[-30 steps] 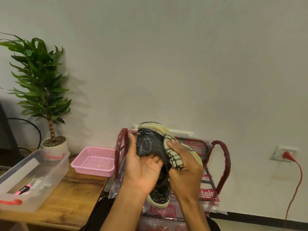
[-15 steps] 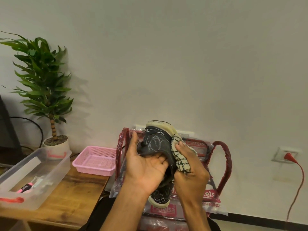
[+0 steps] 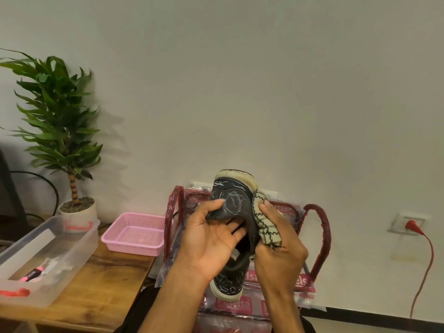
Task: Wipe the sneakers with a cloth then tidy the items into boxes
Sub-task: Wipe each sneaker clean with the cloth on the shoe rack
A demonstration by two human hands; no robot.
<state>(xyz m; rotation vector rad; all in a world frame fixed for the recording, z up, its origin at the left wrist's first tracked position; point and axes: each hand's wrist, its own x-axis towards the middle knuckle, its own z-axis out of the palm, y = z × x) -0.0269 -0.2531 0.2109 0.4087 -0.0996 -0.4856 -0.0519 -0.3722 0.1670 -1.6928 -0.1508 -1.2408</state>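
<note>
Black sneaker [image 3: 234, 207] upright in my L hand [image 3: 211, 243], fingers gripping inside; R hand [image 3: 278, 253] clutches checked cloth [image 3: 265, 223] vs its side.

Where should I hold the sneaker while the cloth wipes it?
Probably at the collar, from the left: the sneaker stands toe-down, its opening faces the left hand, so fingers slip inside, thumb outside. The right hand and cloth work the other side.
</note>
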